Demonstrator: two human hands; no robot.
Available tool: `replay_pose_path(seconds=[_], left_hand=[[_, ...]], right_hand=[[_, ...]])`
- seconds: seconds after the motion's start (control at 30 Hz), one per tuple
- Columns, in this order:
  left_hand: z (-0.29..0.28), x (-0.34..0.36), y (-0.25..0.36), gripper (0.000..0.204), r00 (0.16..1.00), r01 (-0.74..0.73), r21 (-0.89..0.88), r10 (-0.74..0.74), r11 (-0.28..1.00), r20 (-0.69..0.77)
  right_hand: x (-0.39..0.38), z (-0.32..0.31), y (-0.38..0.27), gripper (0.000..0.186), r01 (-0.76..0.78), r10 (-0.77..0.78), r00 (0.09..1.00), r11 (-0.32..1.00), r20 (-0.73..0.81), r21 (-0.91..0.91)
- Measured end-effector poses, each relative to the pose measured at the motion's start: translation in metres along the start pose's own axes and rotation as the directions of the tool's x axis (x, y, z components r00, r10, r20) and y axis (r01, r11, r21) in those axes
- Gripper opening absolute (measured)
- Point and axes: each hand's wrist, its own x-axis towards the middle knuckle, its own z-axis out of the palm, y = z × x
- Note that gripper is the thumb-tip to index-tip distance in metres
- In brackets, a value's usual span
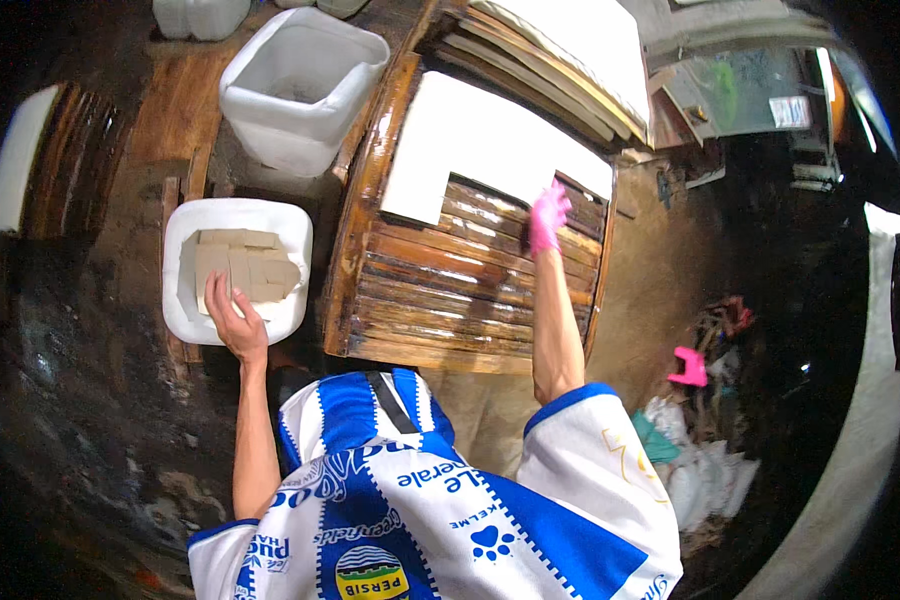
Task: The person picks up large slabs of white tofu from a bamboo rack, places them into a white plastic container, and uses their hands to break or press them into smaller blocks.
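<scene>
Both hands are out in front of me. My left hand (235,325), bare, rests with fingers spread on the near rim of a white square plastic tub (180,300), thumb over the edge, gripping nothing that I can confirm; its fingertips lie just beside the pale cut blocks (242,265) in the tub. I judge the hand sits there to steady the tub. My right hand (548,215), in a pink glove, is stretched to the cut edge of a flat white slab (490,140) lying on a brown slatted wooden tray (440,300). Its fingers touch the slab's edge; whether they pinch it I cannot tell.

The slab covers the far part of the tray, right of the tub, with a rectangular notch missing from its near side, so the slats show bare there. The slatted base would let liquid drain, in my judgement.

Count: one tub holding roughly eight blocks, packed close in one layer; one notched slab; one taller white plastic bucket (305,90) beyond the tub, its contents not visible; further stacked wooden trays (545,75) beyond the slab, number uncertain.
</scene>
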Motion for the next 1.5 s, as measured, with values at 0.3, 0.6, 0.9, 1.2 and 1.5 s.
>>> replay_pose_path(seconds=[0.3,0.6,0.9,1.2,1.5], left_hand=[[-0.032,-0.074,0.036,0.026,0.987,0.048,0.102,-0.032,0.994,-0.156],[-0.036,-0.109,0.048,0.022,0.997,0.038,0.083,-0.032,0.996,-0.067],[-0.037,-0.073,0.09,0.021,0.979,0.154,-0.077,-0.163,0.985,-0.124],[-0.008,-0.015,0.221,0.076,0.799,0.495,-0.386,-0.234,0.778,0.553],[0.025,0.031,0.042,0.056,0.329,0.564,-0.648,-0.581,-0.511,0.744]], right_hand=[[-0.011,-0.051,-0.042,0.05,-0.55,-0.154,0.794,0.231,0.589,0.802],[0.041,-0.015,0.006,0.056,-0.691,-0.732,0.485,0.016,0.48,0.723],[-0.057,-0.059,0.058,0.072,-0.637,-0.563,0.73,-0.353,0.389,0.685],[-0.262,-0.127,-0.08,0.079,-0.891,-0.778,0.391,-0.184,0.492,0.416],[-0.385,0.078,-0.195,0.043,-0.661,-0.523,0.148,0.579,0.839,0.477]])
